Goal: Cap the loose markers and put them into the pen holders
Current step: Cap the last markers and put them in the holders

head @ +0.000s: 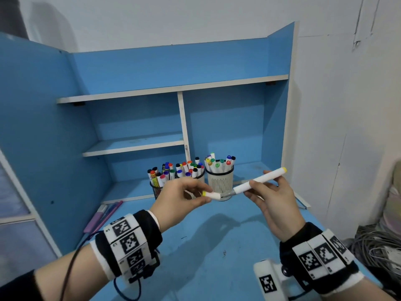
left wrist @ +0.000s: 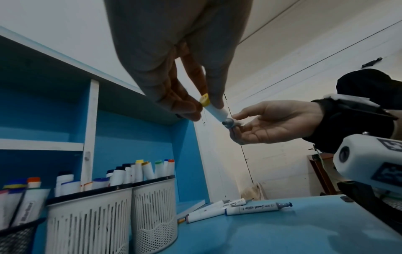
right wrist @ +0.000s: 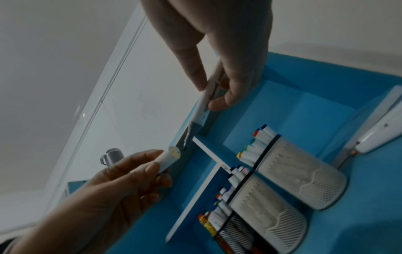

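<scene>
Blue desk [head: 217, 246], white walls; left grip [head: 173, 196] pinches cap [head: 211, 194], right grip [head: 273, 198] marker [head: 258, 180].

The setting is a home study corner: a blue desk [head: 217, 246] with a built-in shelf hutch [head: 134, 146], pen holders [head: 220, 180] filled with markers, against white walls [head: 347, 105].

Bare tabletop [head: 217, 246] lies open at six o'clock. At twelve o'clock three crowded pen holders [head: 220, 181] block the way; loose markers [left wrist: 250, 208] lie at three o'clock, purple pens [head: 104, 216] at nine.
</scene>
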`<state>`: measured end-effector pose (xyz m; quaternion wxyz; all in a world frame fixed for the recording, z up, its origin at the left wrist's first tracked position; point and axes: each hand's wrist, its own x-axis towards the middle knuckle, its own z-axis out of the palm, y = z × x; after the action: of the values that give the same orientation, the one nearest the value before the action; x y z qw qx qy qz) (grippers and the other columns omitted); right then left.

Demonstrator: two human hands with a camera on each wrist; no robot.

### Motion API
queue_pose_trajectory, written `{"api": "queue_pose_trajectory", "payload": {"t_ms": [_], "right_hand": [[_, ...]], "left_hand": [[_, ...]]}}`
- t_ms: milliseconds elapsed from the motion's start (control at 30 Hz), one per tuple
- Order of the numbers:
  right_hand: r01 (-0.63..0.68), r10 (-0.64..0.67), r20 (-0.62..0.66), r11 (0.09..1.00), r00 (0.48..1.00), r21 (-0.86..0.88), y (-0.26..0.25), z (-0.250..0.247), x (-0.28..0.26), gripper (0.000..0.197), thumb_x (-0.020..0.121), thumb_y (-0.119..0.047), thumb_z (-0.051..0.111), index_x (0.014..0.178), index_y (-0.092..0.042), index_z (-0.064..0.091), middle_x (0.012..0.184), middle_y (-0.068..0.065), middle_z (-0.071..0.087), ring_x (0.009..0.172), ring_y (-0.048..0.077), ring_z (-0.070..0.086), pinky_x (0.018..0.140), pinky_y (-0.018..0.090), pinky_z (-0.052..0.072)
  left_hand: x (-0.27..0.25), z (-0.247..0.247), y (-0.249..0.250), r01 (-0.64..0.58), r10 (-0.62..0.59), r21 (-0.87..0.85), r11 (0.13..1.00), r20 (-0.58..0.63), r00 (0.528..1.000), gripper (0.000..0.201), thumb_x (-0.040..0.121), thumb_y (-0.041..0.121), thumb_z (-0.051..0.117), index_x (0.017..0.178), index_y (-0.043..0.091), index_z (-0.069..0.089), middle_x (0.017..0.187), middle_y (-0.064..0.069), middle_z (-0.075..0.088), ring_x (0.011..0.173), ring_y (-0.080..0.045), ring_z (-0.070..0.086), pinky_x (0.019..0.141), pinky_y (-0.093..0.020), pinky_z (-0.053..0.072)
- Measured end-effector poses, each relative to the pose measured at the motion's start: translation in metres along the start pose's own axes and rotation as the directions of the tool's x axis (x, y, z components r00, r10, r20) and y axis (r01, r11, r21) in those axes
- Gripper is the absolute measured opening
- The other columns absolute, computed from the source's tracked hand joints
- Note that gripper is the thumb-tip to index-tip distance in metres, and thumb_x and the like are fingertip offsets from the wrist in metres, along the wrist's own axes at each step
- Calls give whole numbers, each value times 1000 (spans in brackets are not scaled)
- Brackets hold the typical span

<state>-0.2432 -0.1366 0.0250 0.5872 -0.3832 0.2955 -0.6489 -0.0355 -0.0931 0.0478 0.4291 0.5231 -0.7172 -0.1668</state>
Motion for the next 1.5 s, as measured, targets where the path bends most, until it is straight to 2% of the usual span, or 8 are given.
{"api": "queue_pose_trajectory", "payload": {"t_ms": [167,500,600,733,933,1133,1367,1500], "right_hand": [[-54,49,42,989,998,139,1,12,-5,25,87,6,56,102,-11,47,91,16,53,68,16,66,65,28,58],[-117,90,138,971,986,208,-1,29,-20,16,85,7,58,85,-8,50,84,12,59,77,20,66,70,27,59],[-117,89,137,970,987,212,-2,30,-23,17,84,7,58,84,-8,50,84,12,59,77,20,66,71,27,59],[-102,70,171,977,983,187,-3,29,-27,18,84,7,57,89,-9,49,75,9,59,69,16,66,70,25,58],[-69,45,244,993,969,93,-4,31,-37,33,82,10,58,102,-16,53,71,9,58,72,19,64,70,24,57],[4,-2,264,1000,964,-6,-1,32,-44,41,78,9,63,106,-19,52,67,9,59,70,20,62,72,27,57],[39,-23,231,997,973,-62,5,23,-44,38,79,8,64,104,-18,51,68,12,59,66,20,62,69,27,56],[73,-31,276,987,961,-144,5,23,-40,35,80,8,65,99,-18,51,77,16,53,72,21,61,70,28,55]], "left_hand": [[-10,-9,3,25,-35,-110,994,-87,996,24,72,10,79,80,31,73,66,13,63,63,-4,55,58,-20,48],[-17,-11,12,-41,13,-218,975,-129,991,30,67,1,80,87,21,71,79,6,69,71,-6,62,66,-16,50],[-18,-11,11,-103,78,-203,974,-128,989,32,66,6,80,85,30,72,79,4,69,71,-6,63,69,-14,50],[-22,-10,4,-75,47,-348,935,-87,995,26,55,13,80,76,28,76,82,1,74,78,-24,70,77,-29,57],[-31,-2,-15,-138,117,-305,942,-86,989,27,51,-4,83,63,18,73,82,5,73,70,-14,68,69,-21,56],[-41,11,-26,-177,144,-314,933,-126,981,34,55,3,83,60,34,70,82,3,72,74,-18,68,70,-32,58],[-41,18,-36,-193,157,-293,936,-142,977,20,56,6,84,63,20,71,81,6,73,75,-17,69,72,-27,56],[-38,18,-35,-154,136,-227,962,-94,986,28,56,14,86,68,32,69,89,9,71,80,-14,69,78,-26,55]]}}
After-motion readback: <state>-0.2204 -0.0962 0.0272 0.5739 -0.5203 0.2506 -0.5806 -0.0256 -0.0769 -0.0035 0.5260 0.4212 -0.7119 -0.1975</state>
